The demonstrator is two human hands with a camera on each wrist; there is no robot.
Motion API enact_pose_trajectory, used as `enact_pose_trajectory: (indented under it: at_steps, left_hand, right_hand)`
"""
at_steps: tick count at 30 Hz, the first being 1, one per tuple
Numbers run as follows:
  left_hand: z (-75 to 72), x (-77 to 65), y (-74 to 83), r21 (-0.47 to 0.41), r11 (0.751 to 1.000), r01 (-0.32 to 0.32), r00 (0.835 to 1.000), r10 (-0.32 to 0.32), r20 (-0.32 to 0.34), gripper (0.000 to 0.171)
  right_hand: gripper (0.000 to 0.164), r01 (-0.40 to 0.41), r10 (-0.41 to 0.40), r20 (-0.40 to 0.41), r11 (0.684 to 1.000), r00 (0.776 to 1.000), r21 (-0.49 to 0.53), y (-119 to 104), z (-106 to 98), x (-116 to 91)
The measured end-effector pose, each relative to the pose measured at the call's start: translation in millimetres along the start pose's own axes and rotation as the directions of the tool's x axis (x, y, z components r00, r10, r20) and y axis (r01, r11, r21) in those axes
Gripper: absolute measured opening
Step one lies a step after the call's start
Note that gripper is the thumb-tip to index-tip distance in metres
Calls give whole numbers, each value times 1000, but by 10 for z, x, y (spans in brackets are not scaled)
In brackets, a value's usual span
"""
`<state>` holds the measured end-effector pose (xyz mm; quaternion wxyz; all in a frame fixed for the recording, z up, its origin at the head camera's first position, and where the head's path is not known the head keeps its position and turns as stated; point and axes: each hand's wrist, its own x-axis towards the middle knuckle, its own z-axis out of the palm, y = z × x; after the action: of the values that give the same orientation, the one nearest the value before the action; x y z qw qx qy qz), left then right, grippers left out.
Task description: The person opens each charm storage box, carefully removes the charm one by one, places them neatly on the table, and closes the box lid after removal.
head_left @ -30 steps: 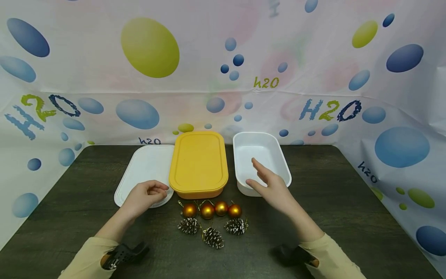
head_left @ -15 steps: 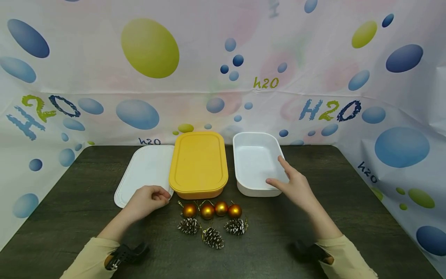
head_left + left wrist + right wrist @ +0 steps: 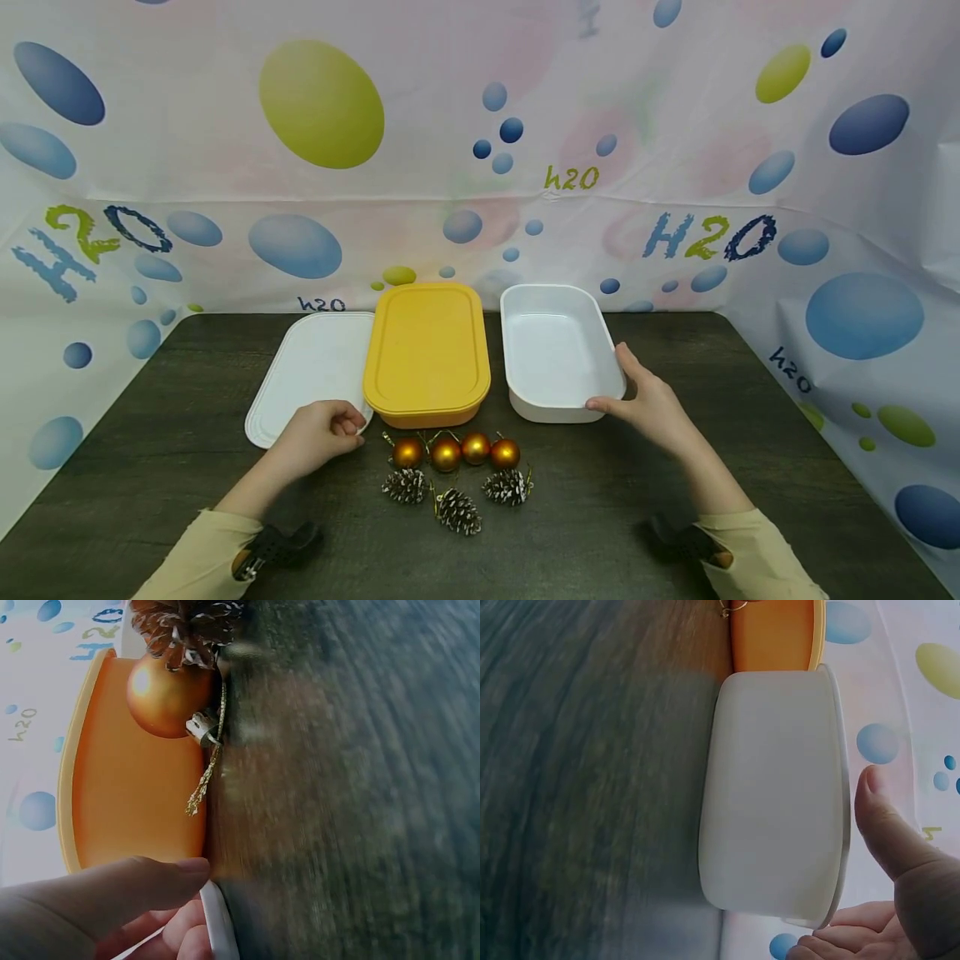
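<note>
A flat white lid [image 3: 318,367] lies at the left of the dark table. My left hand [image 3: 315,437] is at its near right corner, fingers loosely curled over the edge; the thumb [image 3: 142,889] lies beside the rim, no grip showing. In the middle stands an orange container [image 3: 142,780] under a yellow lid [image 3: 427,350]. To its right is an open white container [image 3: 558,358] with nothing inside. Beside this container's near right corner is my right hand [image 3: 652,412], thumb and fingers spread; in the right wrist view the thumb [image 3: 889,832] appears just clear of the rim.
Several gold Christmas baubles [image 3: 446,455] lie in a row before the orange container. Closer to me lie three frosted pine cones [image 3: 459,511]. A patterned curtain [image 3: 480,158] hangs behind the table [image 3: 570,533].
My right hand has moved from above the white container rightward and down to its near right corner. My left hand has lowered slightly at the white lid's corner. The containers have not moved.
</note>
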<state>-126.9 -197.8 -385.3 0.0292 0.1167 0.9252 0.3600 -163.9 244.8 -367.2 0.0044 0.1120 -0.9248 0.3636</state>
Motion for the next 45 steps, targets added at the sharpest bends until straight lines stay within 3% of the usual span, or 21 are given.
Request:
enact_pose_trajectory:
  at_steps: [9, 18, 24, 32, 37, 41, 45]
  left_hand:
    - [34, 37, -35, 74, 997, -23, 1000, 24, -19, 16]
    - [59, 47, -33, 136, 991, 18, 999, -13, -35, 14]
    - [9, 29, 38, 176, 979, 107, 988, -86, -126, 15]
    - [-75, 12, 121, 191, 972, 141, 969, -96, -226, 13]
    - [-126, -6, 164, 183, 969, 168, 939, -100, -330, 12]
    - [-161, -24, 184, 198, 970, 141, 891, -37, -452, 11]
    - [-180, -25, 194, 206, 975, 85, 846, 38, -531, 12]
  right_hand:
    - [102, -24, 24, 48, 1000, 999, 13, 39, 11, -6]
    - [101, -22, 20, 52, 999, 998, 27, 93, 31, -6]
    - [102, -22, 21, 51, 999, 999, 29, 102, 33, -1]
    - [101, -25, 23, 53, 999, 998, 31, 76, 29, -8]
    - [101, -35, 33, 56, 999, 998, 31, 63, 26, -6]
    - [102, -46, 44, 61, 999, 997, 29, 82, 28, -9]
    - [102, -38, 36, 57, 999, 998, 31, 103, 33, -8]
